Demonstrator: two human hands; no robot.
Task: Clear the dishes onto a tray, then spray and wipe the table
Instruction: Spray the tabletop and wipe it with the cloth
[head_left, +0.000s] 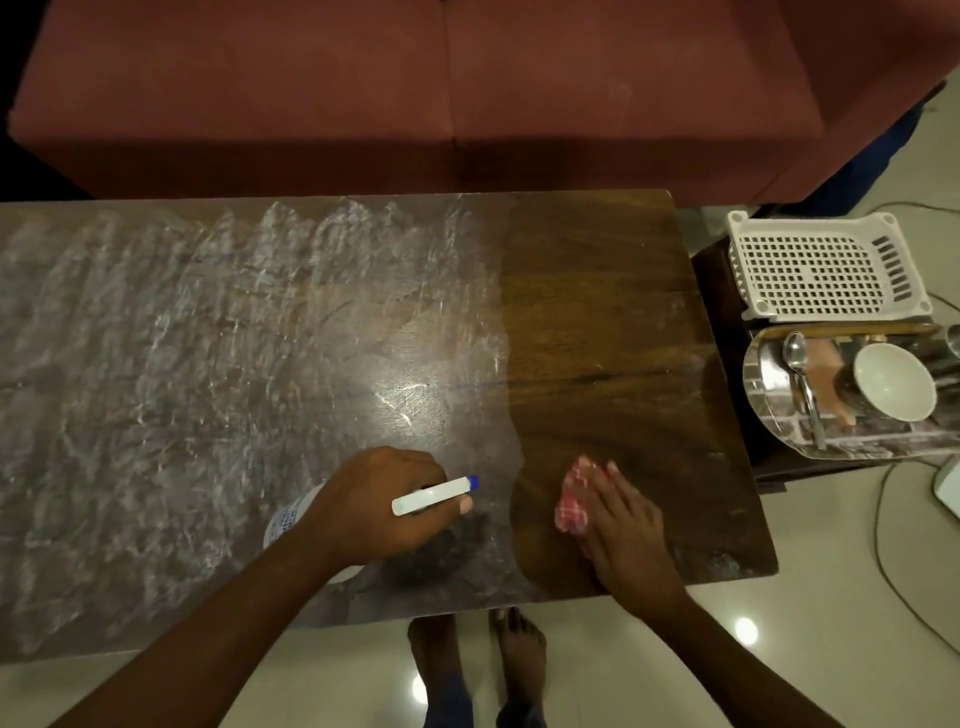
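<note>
My left hand (376, 501) grips a white spray bottle (434, 496) with a blue nozzle tip, held just above the near middle of the wooden table (597, 291). My right hand (626, 530) presses a red-and-white checked cloth (571, 501) flat onto the table near its front right edge. White streaky smears cover the table's left and middle; the right part looks dark and clean. A shiny metal tray (779, 410) on a low stand to the right holds a white bowl (893, 382) and a spoon (797, 366).
A white perforated plastic basket (826, 267) sits behind the tray. A red sofa (441, 88) runs along the table's far side. Cables (883, 545) lie on the pale tiled floor at right. My bare feet (478, 654) stand at the table's near edge.
</note>
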